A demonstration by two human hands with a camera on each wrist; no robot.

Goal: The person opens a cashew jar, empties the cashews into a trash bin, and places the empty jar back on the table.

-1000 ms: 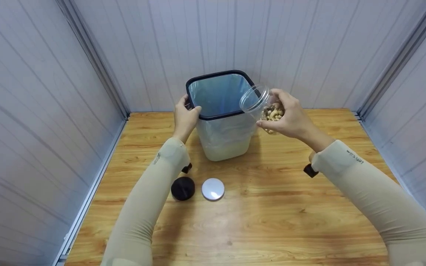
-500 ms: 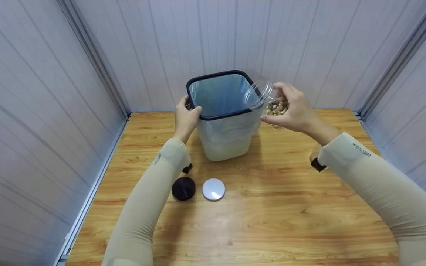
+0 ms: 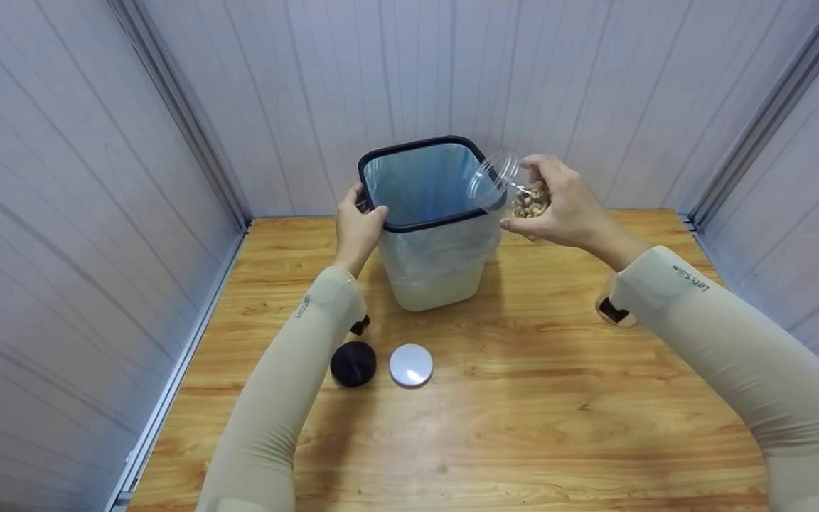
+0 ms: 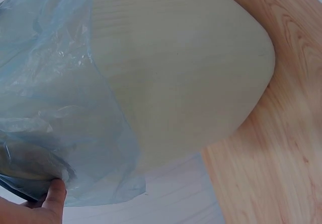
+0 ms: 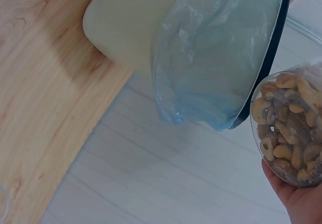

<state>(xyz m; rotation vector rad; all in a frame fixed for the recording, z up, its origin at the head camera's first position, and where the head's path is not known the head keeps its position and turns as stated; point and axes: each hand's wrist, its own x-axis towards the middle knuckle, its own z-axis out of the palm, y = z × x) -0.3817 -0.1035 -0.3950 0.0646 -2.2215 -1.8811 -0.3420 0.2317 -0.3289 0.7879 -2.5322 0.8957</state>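
A pale trash can (image 3: 438, 284) with a black rim stands upright on the table, lined with a thin blue plastic bag (image 4: 65, 83) that hangs over its outside. At the rim's left side my left hand (image 3: 358, 227) grips the edge, thumb on top. My right hand (image 3: 569, 213) holds a clear open jar (image 3: 493, 178), tilted with its mouth over the can's right rim. Cashew nuts (image 5: 289, 128) lie in the bottom of the jar. The inside of the can is only partly visible in the head view.
On the wooden table (image 3: 523, 427) in front of the can lie a black round lid (image 3: 353, 364) and a white round lid (image 3: 411, 365), side by side. Pale panel walls (image 3: 296, 92) enclose the table at the back and both sides.
My right hand has moved slightly right and up with the jar, which is tipped a little further. The left hand and the trash can have stayed in place.
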